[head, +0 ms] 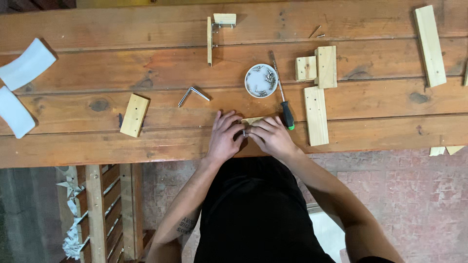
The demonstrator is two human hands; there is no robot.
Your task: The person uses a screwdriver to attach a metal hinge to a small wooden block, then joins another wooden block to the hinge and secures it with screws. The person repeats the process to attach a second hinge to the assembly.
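Observation:
My left hand (224,136) and my right hand (269,136) meet at the near edge of a wooden workbench (146,146). Together they grip a small pale wood block (252,120), mostly hidden under the fingers. A small metal piece, perhaps a screw (243,131), shows between the fingertips. A screwdriver (284,102) with a black and green handle lies just beyond my right hand. A white dish of screws (261,81) sits behind it.
A bent metal key (192,94) and a drilled wood block (134,115) lie to the left. Several wood pieces (317,83) lie right, a long plank (429,45) far right. A screwed wood assembly (214,34) sits at the back. White pads (22,83) lie far left.

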